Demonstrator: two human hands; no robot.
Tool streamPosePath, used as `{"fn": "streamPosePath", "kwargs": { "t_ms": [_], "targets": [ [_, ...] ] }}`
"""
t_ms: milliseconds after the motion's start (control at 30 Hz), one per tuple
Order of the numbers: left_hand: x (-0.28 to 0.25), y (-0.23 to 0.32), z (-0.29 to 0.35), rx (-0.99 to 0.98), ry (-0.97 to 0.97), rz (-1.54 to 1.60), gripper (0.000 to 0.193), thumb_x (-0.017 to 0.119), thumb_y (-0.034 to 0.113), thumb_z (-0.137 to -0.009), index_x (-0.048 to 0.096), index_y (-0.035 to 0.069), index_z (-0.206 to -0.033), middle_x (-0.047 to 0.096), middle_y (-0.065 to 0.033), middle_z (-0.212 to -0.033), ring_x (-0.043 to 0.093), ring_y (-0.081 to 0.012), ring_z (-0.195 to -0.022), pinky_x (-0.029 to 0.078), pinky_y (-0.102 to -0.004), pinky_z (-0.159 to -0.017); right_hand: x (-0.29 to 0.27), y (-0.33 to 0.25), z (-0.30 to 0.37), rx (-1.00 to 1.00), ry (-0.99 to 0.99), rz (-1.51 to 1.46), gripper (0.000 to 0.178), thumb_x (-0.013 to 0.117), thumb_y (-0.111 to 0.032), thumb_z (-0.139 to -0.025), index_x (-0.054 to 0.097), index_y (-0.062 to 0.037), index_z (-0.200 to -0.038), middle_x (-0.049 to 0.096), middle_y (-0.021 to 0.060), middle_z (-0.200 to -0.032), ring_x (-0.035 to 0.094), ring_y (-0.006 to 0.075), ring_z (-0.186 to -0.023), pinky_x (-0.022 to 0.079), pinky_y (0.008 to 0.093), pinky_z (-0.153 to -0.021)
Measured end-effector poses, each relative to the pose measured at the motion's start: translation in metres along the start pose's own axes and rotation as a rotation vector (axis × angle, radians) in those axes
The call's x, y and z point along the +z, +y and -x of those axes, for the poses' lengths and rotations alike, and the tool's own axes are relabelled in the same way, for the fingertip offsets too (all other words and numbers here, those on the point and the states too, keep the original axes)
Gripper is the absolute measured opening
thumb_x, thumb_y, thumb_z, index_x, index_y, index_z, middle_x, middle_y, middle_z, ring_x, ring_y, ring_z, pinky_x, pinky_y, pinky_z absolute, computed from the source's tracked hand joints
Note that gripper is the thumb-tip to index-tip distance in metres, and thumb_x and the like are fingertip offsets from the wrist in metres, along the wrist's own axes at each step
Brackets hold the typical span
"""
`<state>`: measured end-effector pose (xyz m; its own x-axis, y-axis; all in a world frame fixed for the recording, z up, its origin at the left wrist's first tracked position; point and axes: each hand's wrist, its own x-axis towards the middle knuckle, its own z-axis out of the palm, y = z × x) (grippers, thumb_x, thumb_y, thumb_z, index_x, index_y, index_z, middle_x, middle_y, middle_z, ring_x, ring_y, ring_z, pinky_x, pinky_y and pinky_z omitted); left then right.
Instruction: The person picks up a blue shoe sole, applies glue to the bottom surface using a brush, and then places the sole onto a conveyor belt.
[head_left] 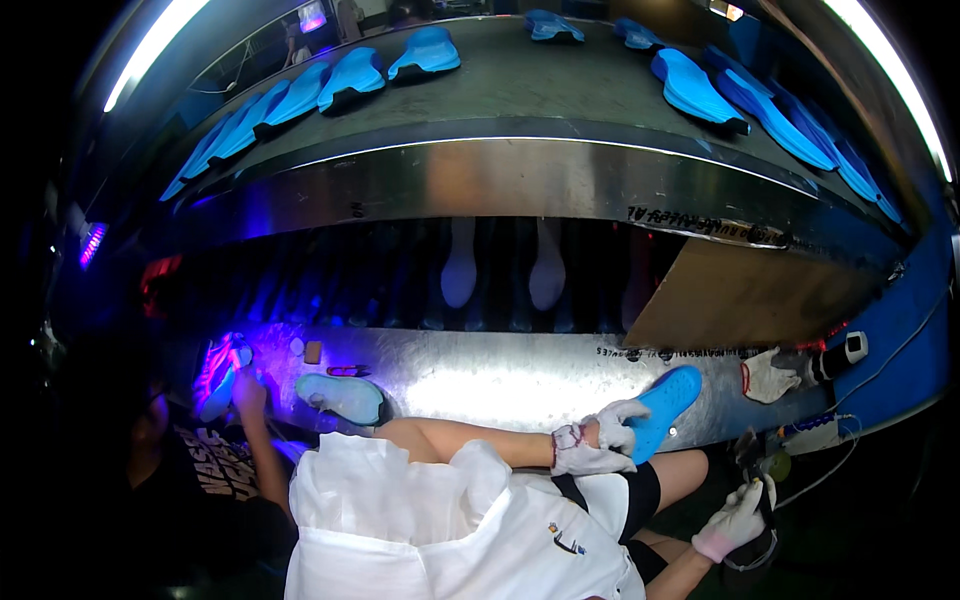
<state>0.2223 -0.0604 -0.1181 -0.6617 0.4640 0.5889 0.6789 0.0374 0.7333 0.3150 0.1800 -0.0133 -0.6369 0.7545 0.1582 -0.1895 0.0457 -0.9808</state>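
A blue shoe sole (668,408) is tilted over the right part of the metal ledge. My left hand (598,440), in a white knitted glove, grips its near left edge. Lower and further right, my gloved right hand (735,520) is closed round a dark tool (766,498) with a cable. Its exact kind I cannot make out, as the fingers cover much of it. The tool is apart from the sole. On the ledge left of my arm lies a pale green sole (342,398).
Several blue soles (425,52) lie on the conveyor belt (500,85) above. A cardboard sheet (730,295) leans below it. On the ledge (480,375) are red-handled snips (348,371) and a spare glove (768,376). At left, a co-worker's hand (248,393) works under purple light.
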Motion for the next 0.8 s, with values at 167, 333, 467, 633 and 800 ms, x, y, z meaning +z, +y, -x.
{"fn": "streamPosePath", "kwargs": {
  "t_ms": [167,333,467,633,800],
  "targets": [
    [-0.019,0.027,-0.046,-1.032,0.221,0.729,0.063,0.058,0.061,-0.089,0.063,0.005,-0.120,0.042,-0.0210,-0.148,0.057,-0.0255,-0.111,0.053,-0.0371,-0.079,-0.007,0.016,-0.004,0.039,0.005,-0.074,0.031,0.056,-0.018,-0.100,0.056,0.0044,-0.120,0.052,0.0000,-0.078,0.044,0.0062,-0.065,0.035,0.0204,-0.058],
    [0.009,-0.053,-0.044,-1.323,-0.077,1.649,0.096,0.043,0.089,-0.079,0.062,0.004,-0.120,0.063,-0.0198,-0.121,0.061,-0.0306,-0.094,0.053,-0.0425,-0.075,0.010,0.016,0.003,-0.001,-0.017,-0.017,0.021,0.057,-0.011,-0.096,0.062,0.0060,-0.108,0.054,0.0005,-0.071,0.045,0.0067,-0.057,0.035,0.0218,-0.053],
    [0.036,-0.043,-0.062,-1.229,0.163,1.764,0.097,0.047,0.087,-0.078,0.059,0.004,-0.126,0.064,-0.0206,-0.116,0.062,-0.0349,-0.096,0.056,-0.0472,-0.080,0.016,0.020,0.004,0.034,-0.015,0.137,0.020,0.066,-0.011,-0.090,0.068,0.0014,-0.106,0.059,0.0002,-0.075,0.049,0.0065,-0.059,0.036,0.0215,-0.051],
    [0.049,0.011,-0.069,-1.141,-0.052,1.806,0.096,0.045,0.085,-0.082,0.052,0.004,-0.131,0.063,-0.0229,-0.112,0.066,-0.0339,-0.090,0.059,-0.0449,-0.076,0.043,0.050,-0.053,-0.192,-0.057,0.373,0.016,0.076,-0.014,-0.083,0.072,-0.0039,-0.094,0.073,0.0089,-0.087,0.069,0.0204,-0.078,0.053,0.0320,-0.073],
    [0.052,0.054,-0.082,-0.853,0.213,1.506,0.083,0.045,0.077,-0.089,0.051,0.009,-0.137,0.065,-0.0156,-0.118,0.068,-0.0299,-0.096,0.060,-0.0431,-0.080,0.067,0.002,-0.015,-0.846,-0.241,0.654,0.018,0.078,-0.020,-0.080,0.069,-0.0094,-0.092,0.065,0.0105,-0.075,0.065,0.0304,-0.067,0.053,0.0397,-0.063]
  ]
}}
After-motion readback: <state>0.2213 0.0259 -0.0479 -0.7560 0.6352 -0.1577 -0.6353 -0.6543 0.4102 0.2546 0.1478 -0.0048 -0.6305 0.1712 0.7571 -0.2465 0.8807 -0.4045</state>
